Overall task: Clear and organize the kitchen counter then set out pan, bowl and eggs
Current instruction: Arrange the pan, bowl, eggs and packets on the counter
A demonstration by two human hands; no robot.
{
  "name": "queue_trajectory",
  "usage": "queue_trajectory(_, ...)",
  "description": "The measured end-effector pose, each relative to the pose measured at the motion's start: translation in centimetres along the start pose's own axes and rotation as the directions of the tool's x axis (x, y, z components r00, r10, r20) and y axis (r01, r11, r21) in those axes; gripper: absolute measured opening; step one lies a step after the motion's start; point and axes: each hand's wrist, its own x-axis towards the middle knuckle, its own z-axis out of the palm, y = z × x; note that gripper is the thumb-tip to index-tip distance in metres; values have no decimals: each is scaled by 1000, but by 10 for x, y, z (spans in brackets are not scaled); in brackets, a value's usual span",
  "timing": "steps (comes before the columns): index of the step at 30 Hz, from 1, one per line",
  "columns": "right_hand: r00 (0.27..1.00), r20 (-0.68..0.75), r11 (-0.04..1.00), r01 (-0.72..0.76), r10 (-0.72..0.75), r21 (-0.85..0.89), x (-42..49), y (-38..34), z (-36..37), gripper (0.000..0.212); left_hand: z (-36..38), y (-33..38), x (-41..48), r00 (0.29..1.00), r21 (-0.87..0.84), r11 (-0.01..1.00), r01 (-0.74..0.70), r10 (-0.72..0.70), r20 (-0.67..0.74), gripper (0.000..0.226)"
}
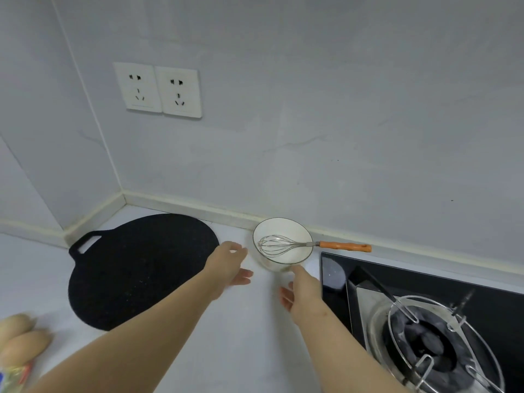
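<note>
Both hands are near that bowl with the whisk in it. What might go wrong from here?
1. The whisk lies loose in the bowl, its orange handle jutting well past the rim. Lifting or tilting the bowl might let it slide out or tip the bowl.
2. The bowl sits close to the stove edge, with the right hand beside it. A nudge could knock them together.

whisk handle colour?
Orange, on the whisk handle sticking out over the right rim of the white bowl; seen in the head view.
</note>
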Motion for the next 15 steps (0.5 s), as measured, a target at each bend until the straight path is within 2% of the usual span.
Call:
queue_trajectory(3,1000,23,1000,-1,2,-27,-29,20,16,21,-29,-7,-29,998,84,994,-64,63,21,16)
queue_trajectory(7,992,126,990,17,1,-142,-63,45,51,15,-69,-24,-61,992,171,980,-101,113,-61,13)
queue_trajectory(9,982,191,974,36,7,-222,-79,58,72,6,-95,-34,-79,982,199,974,-103,131,-133,14)
queue_trajectory(11,972,234,948,41,36,-315,-95,70,96,9,-127,-44,-95,961,265,958,-107,168,-221,16)
queue_trajectory(13,960,271,904,51,73,-425,-114,85,121,13,-164,-56,-114,929,373,926,-67,195,-315,17)
queue_trajectory(15,941,330,878,95,74,-470,-130,100,141,7,-193,-68,-126,891,442,897,-21,217,-398,18)
